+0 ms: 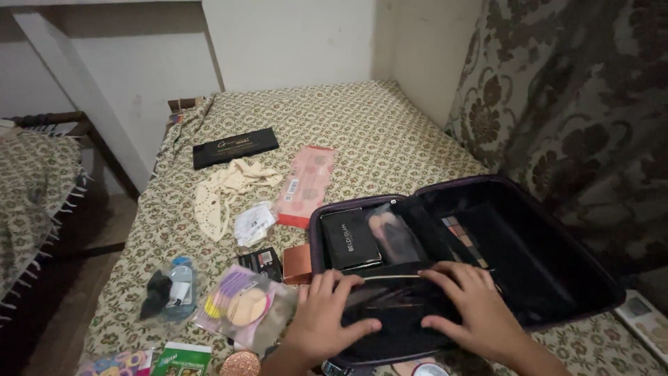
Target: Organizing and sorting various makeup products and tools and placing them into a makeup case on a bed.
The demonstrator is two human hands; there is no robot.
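Far left edge: second bed (31, 181) with same patterned cover. Main bed cover (362, 132), floral print, holds everything. Bottom left: bag of coloured hair ties (115, 363), green-white packet (182, 358). Clear pouch with small blue-capped bottle (174, 285). Up top: long black flat box (234, 147). Below it cream lace cloth (226, 191), small clear sachet (255, 223). Plastic bag of round makeup sponges (243, 306), glittery round lid (240, 364) at bottom edge. Small dark compact (261, 261), copper-coloured box (298, 263) touching case side. Long pink palette (306, 184), just above case.

Left hand (323, 320) flat, fingers spread, pressing on dark inner flap of open purple makeup case (487, 244); not closed round anything. Case lies at right-centre of bed, lid open. Black square box (353, 238) and clear-wrapped brush item (393, 233) in the case's back left section. Right hand (473, 306) flat on same flap, fingers apart, touching not gripping. Eyeshadow palette (463, 240) against case interior. Patterned curtain (570, 104) far right; another palette (647, 320) at right edge.
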